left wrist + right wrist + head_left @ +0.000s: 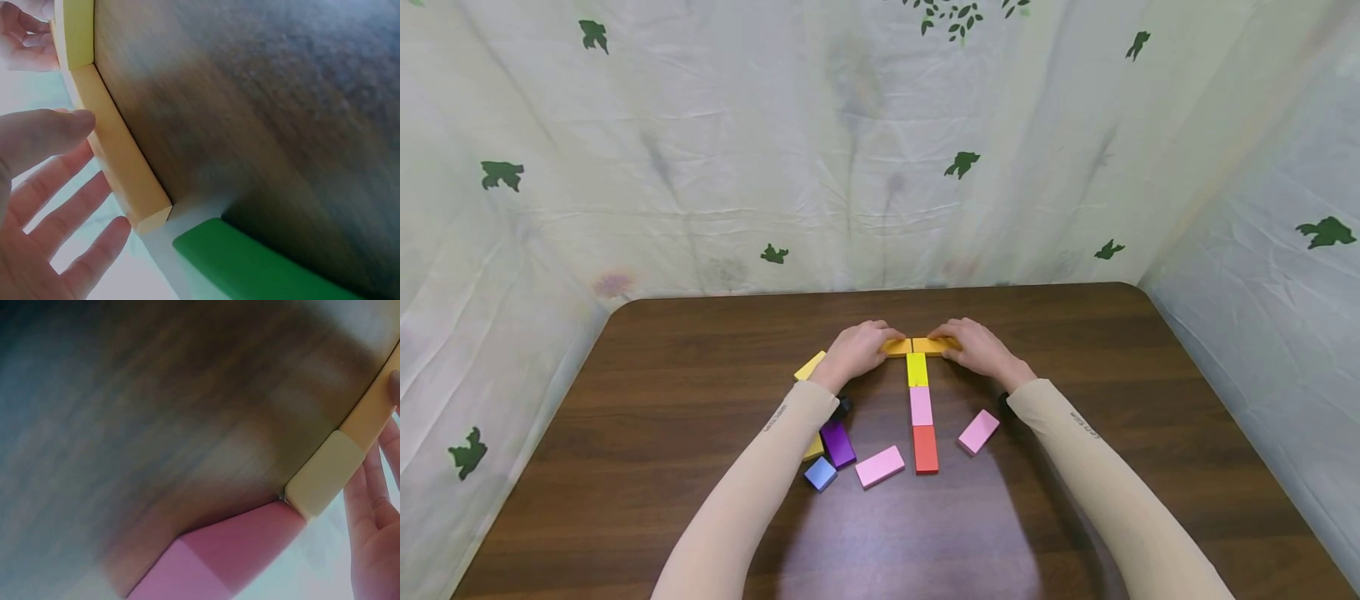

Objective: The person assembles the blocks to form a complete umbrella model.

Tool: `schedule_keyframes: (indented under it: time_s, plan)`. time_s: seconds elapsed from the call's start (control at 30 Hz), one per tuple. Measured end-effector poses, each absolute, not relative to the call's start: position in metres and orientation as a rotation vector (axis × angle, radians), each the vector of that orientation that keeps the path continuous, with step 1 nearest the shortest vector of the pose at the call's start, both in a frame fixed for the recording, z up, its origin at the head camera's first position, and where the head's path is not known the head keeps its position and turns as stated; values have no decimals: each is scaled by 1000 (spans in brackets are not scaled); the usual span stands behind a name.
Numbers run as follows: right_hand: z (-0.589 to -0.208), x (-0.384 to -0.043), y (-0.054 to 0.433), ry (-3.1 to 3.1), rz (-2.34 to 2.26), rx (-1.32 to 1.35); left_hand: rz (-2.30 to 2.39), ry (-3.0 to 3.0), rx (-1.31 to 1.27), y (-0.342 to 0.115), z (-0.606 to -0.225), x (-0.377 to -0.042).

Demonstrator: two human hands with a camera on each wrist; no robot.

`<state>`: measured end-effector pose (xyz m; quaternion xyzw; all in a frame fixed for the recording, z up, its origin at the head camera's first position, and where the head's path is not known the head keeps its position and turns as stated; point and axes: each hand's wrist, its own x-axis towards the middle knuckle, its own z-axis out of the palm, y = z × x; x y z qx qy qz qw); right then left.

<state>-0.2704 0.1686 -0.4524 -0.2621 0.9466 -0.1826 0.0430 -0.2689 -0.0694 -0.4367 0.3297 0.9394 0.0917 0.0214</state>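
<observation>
My left hand (856, 353) pinches the left orange block (897, 347). In the left wrist view its thumb rests at one long edge and its spread fingers (115, 234) lie along the other side. My right hand (979, 347) pinches the right orange block (927, 346), its fingers (365, 519) partly cut off in the right wrist view. The two orange blocks lie end to end, forming a bar. From under their joint a column runs towards me: a yellow block (917, 369), a pink block (921, 406) and a red block (926, 450).
Loose pink blocks (880, 467) lie either side of the column. Near my left forearm are a purple block (838, 443), a blue block (821, 474) and a partly hidden yellow block (808, 367). A green block (250, 256) shows in the left wrist view. A patterned curtain (865, 208) hangs behind the wooden table (700, 342).
</observation>
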Motion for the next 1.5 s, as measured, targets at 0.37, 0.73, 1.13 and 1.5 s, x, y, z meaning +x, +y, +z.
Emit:
schedule_keyframes:
  time_s: [0.37,0.73,1.13,1.5]
  plan:
    - [-450,-272,168,2890,-553,-817,245,2893,1024,-79,-431,-250]
    - [-449,-269,168,2882,-547,-794,284,2837,1017,-77,-434,-244]
    - [-448,-269,167,2881,-533,-798,283,2822,998,-76,-431,-242]
    - [-448,-268,166,2883,-551,-793,290,2815,983,-75,-431,-241]
